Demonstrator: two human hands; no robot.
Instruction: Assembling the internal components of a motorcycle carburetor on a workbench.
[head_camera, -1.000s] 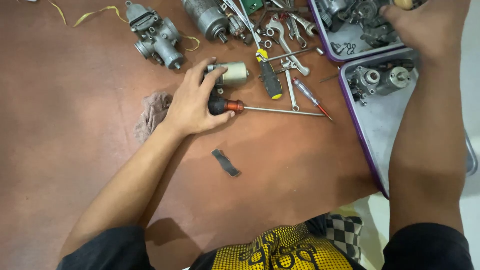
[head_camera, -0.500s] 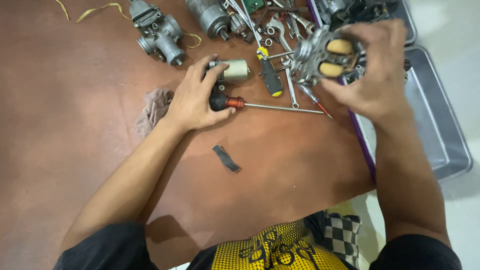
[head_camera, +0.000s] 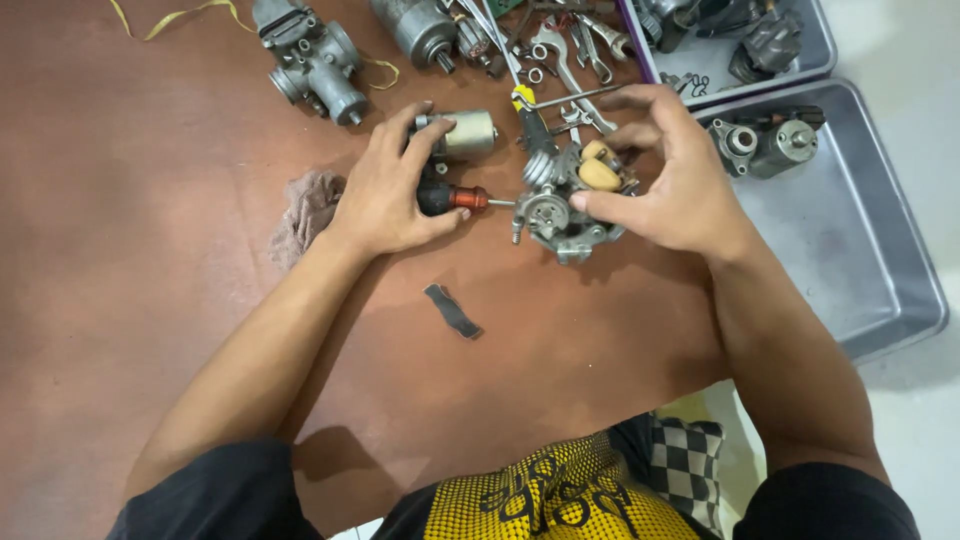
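On the brown table (head_camera: 150, 300), two hands grip one carburetor (head_camera: 565, 205), one screwdriver (head_camera: 450, 197).

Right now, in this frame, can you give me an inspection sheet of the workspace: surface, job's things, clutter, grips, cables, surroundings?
Surface: reddish-brown table, worn and stained.
Job's things: carburetor with tan floats, held just above the table; screwdriver with black and orange handle, shaft pointing at the carburetor.
Clutter: second carburetor, cylindrical motor, small silver cylinder, wrenches, rag, black strip.
Grips: left hand closed on the screwdriver handle; right hand closed on the carburetor.
Cables: yellow cord at the far edge.
Surroundings: two metal trays with engine parts to the right; pale floor.
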